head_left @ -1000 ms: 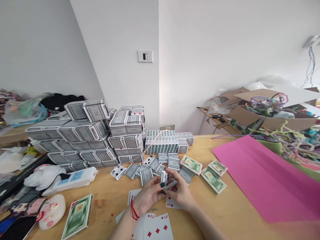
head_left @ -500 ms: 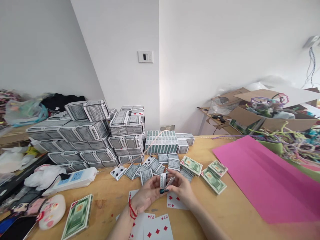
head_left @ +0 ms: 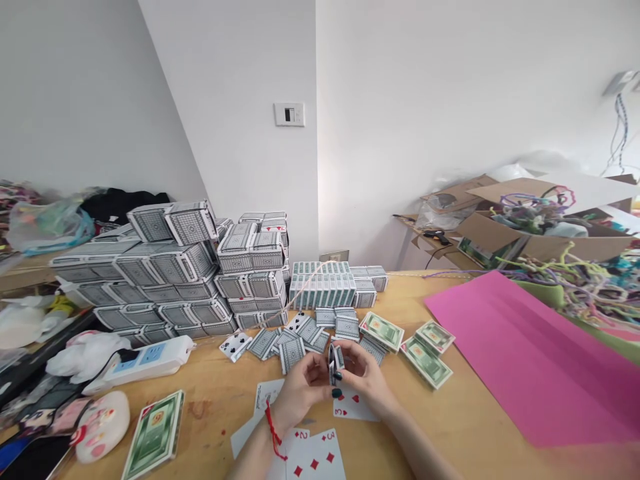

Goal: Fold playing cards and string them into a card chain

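Both my hands meet over the wooden table (head_left: 210,407), pinching playing cards (head_left: 334,360) held upright and edge-on between them. My left hand (head_left: 300,390), with a red string at the wrist and dark nails, grips the cards from the left. My right hand (head_left: 365,380) grips them from the right. Face-up cards lie under my hands: a three of hearts (head_left: 353,408) and red diamond cards (head_left: 313,457). Loose face-down cards (head_left: 295,340) are scattered just beyond my fingers.
Stacked grey card boxes (head_left: 170,273) fill the back left, with teal packs (head_left: 323,283) beside them. Green decks (head_left: 425,357) lie right of my hands, another (head_left: 155,433) at front left. A pink sheet (head_left: 530,360) covers the right. A white power strip (head_left: 143,360) lies left.
The cards in my hands turned from tilted flat to standing upright and edge-on. Both hands lifted slightly and stayed in place over the three of hearts.
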`<action>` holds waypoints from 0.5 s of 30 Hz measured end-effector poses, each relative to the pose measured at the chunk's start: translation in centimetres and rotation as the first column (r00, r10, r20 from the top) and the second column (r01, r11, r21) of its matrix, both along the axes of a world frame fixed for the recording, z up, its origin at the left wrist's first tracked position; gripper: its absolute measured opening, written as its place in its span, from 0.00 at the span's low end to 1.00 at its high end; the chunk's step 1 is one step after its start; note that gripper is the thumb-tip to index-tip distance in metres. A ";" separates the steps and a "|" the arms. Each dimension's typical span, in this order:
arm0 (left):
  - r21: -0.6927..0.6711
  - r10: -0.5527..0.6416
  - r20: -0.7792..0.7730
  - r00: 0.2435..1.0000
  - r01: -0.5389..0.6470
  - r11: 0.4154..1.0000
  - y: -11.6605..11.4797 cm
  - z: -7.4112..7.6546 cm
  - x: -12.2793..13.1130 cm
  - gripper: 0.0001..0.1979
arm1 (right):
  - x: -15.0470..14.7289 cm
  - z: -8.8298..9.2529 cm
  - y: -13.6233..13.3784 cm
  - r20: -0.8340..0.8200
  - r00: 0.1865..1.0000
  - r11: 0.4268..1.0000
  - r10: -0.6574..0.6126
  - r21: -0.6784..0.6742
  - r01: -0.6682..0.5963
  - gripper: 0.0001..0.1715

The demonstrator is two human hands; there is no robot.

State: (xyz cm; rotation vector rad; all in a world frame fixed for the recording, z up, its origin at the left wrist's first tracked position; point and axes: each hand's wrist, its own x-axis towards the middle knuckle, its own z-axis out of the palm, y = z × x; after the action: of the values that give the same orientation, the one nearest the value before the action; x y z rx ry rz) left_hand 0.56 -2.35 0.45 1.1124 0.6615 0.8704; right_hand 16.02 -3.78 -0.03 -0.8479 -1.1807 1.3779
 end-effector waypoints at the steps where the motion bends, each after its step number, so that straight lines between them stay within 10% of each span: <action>1: 0.012 0.008 -0.008 1.000 -0.008 1.000 -0.1 -0.1 0.1 0.16 | 0.0 0.1 0.0 -0.003 1.000 1.000 0.005 -0.004 -0.005 0.28; 15: -0.015 0.034 0.062 0.998 -0.033 0.999 -0.5 -0.4 0.6 0.30 | -0.8 0.6 -0.5 -0.113 0.993 0.999 -0.032 -0.035 0.029 0.28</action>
State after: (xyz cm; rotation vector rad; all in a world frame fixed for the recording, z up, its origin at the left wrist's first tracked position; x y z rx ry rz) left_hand 1.12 -2.85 0.04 1.0607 0.6351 0.9240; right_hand 15.25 -4.24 0.59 -0.7972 -1.0561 1.4056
